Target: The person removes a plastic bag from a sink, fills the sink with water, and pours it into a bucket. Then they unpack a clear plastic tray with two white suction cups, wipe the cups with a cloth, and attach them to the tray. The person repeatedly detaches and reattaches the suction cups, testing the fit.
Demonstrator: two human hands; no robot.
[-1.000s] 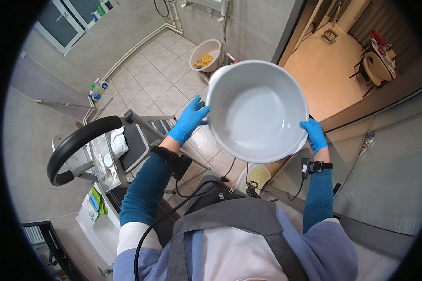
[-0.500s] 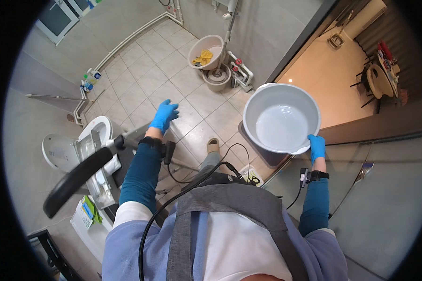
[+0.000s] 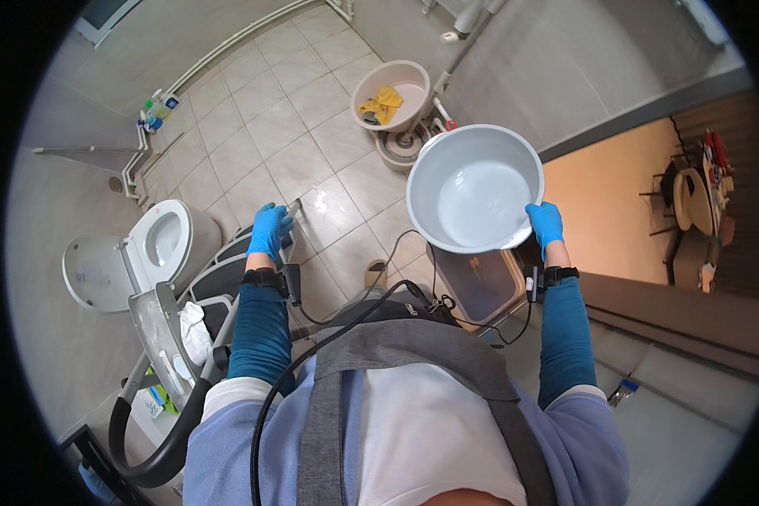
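Observation:
My right hand (image 3: 546, 226), in a blue glove, grips the near right rim of a large grey-white basin (image 3: 472, 185). The basin hangs above the floor beside the doorway, open side up, with a shiny bottom and nothing visible inside. My left hand (image 3: 270, 231), also gloved in blue, is closed around a metal rail of what looks like a folding step ladder (image 3: 219, 278). It has grey treads and a black curved handle, and leans at my left. A white cloth (image 3: 196, 333) lies on its top tray. The palm side of my left hand is hidden.
A toilet (image 3: 162, 240) with its lid up stands at the left. Ahead are a beige bucket (image 3: 413, 88) with a yellow cloth (image 3: 384, 104), and a mop bucket (image 3: 402, 145). Bottles (image 3: 156, 110) stand by the far-left wall. A brownish mat or tray (image 3: 485, 282) lies below the basin.
My left hand has gone from stretched fingers to closed on the ladder rail, and the ladder has swung down and back. The basin has shifted left and slightly up in view with my right hand.

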